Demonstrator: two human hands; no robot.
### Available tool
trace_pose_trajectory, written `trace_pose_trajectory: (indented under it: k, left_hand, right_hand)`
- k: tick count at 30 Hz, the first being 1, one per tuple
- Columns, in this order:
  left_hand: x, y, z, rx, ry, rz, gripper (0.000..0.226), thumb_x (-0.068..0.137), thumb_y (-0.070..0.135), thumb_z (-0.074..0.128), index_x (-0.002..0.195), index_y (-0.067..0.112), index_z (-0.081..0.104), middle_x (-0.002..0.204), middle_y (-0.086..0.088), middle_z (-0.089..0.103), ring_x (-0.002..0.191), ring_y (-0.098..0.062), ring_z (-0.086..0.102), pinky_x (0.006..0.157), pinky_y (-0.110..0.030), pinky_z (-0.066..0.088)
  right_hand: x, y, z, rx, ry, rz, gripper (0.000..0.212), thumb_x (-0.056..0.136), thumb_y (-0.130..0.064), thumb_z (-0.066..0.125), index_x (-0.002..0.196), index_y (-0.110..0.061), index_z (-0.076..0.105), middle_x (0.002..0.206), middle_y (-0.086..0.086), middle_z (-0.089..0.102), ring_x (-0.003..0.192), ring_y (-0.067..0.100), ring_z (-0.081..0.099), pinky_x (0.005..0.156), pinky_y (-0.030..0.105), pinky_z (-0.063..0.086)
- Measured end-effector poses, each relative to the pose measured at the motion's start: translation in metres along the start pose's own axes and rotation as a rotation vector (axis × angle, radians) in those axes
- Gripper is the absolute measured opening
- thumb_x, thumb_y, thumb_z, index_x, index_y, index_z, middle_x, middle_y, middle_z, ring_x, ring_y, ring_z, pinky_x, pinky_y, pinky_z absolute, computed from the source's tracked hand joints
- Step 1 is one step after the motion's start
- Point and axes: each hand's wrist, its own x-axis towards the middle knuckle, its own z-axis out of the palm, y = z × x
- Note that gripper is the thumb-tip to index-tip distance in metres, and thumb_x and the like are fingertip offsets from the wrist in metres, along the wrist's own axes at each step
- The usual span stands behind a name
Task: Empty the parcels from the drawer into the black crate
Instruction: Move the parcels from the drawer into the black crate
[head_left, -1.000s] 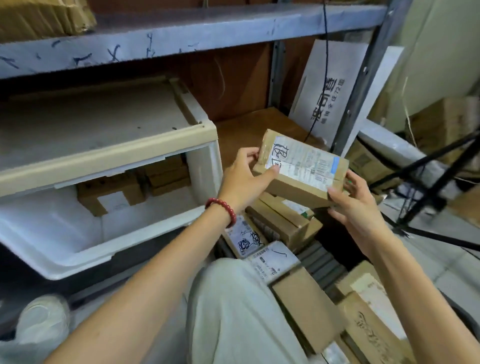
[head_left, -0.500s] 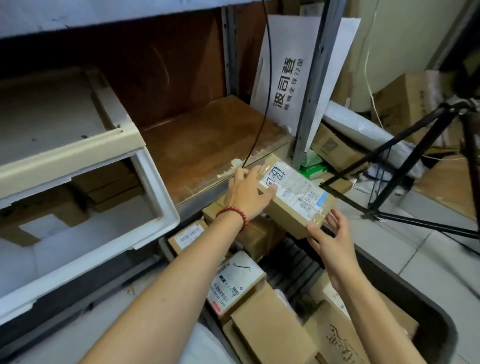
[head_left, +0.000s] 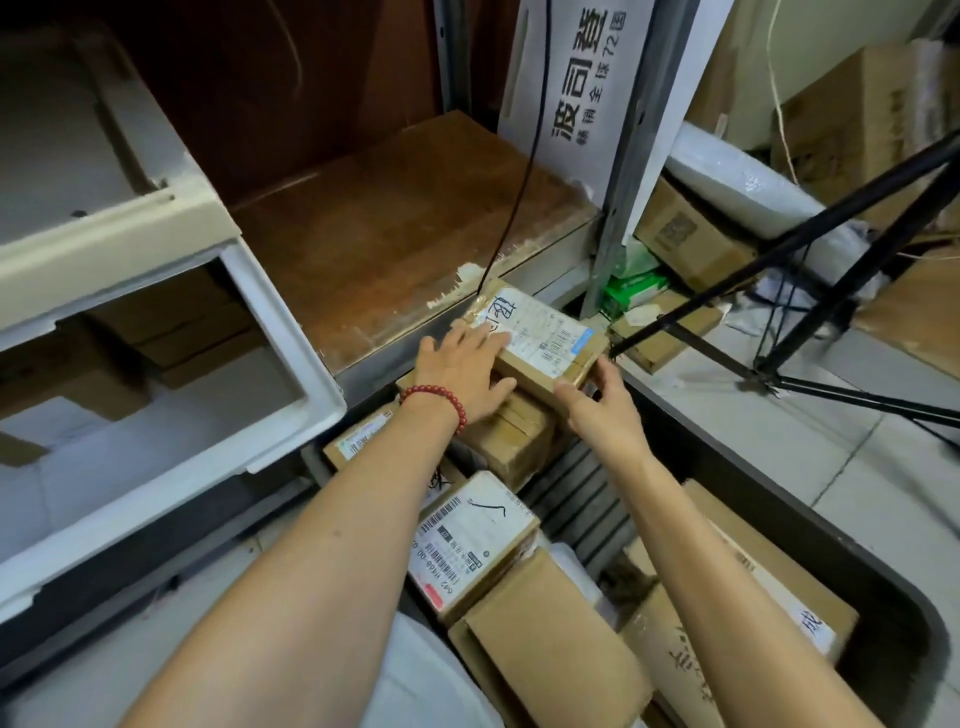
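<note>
I have both hands on one labelled parcel (head_left: 540, 332) at the far end of the black crate (head_left: 904, 613). My left hand (head_left: 462, 371), with a red bead bracelet (head_left: 436, 402) at the wrist, lies flat and spread over the parcel's near-left corner, fingers reaching onto the white shipping label. My right hand (head_left: 602, 410) clasps the near-right edge, thumb against the cardboard side, fingers curled around the corner. The parcel sits tilted on top of a brown box (head_left: 511, 441) directly under my left palm; whether its weight rests fully on that box I cannot tell.

Nearer to me than the hands, between my forearms, lies a parcel with a barcode label (head_left: 472, 540), and below it a plain brown parcel (head_left: 550, 644). Right of my right forearm, a long flat parcel (head_left: 769, 582) leans along the crate wall.

Well left of my left hand, the white drawer (head_left: 291, 332) stands pulled out, with brown parcels (head_left: 171, 322) at its back. Beyond my fingertips is the wooden shelf (head_left: 395, 228), with a black cable (head_left: 524, 156) running down to it.
</note>
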Motion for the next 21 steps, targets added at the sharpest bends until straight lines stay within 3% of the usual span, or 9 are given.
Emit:
trace_pose_trajectory:
  k: [8,12,16,21]
  left_hand:
    - [-0.017,0.0,-0.006,0.089,-0.001,0.05,0.059,0.097,0.051,0.035,0.15,0.03,0.02,0.158,0.003,0.018,0.145,-0.023,0.017,0.113,-0.051,0.018]
    - [-0.034,-0.001,-0.015,0.099,-0.031,0.001,0.061,0.097,0.05,0.036,0.151,0.027,0.018,0.158,0.002,0.019,0.146,-0.023,0.013,0.116,-0.051,0.014]
    - [-0.056,-0.013,-0.024,0.044,0.043,-0.101,0.06,0.097,0.05,0.039,0.149,0.025,0.025,0.154,0.003,0.03,0.144,-0.021,0.021,0.112,-0.049,0.019]
    - [-0.102,-0.036,-0.033,0.043,0.086,-0.22,0.058,0.095,0.051,0.039,0.146,0.023,0.031,0.148,-0.001,0.04,0.137,-0.022,0.034,0.108,-0.047,0.028]
  right_hand:
    - [0.012,0.007,-0.013,-0.197,-0.099,0.071,0.074,0.087,-0.056,0.054,0.15,-0.041,0.018,0.145,-0.004,0.046,0.132,0.024,0.045,0.11,0.051,0.034]
    - [0.012,-0.004,-0.021,-0.339,-0.112,0.084,0.073,0.092,-0.052,0.051,0.153,-0.029,0.019,0.15,-0.003,0.04,0.138,0.025,0.037,0.115,0.047,0.027]
    - [-0.012,-0.009,-0.013,-0.567,0.063,-0.192,0.066,0.091,-0.042,0.057,0.145,-0.013,0.032,0.145,0.009,0.043,0.135,0.028,0.038,0.109,0.048,0.036]
    - [-0.06,-0.024,0.022,-0.899,-0.053,-0.498,0.061,0.098,-0.043,0.045,0.15,-0.021,0.024,0.155,0.003,0.029,0.142,0.021,0.026,0.111,0.042,0.03]
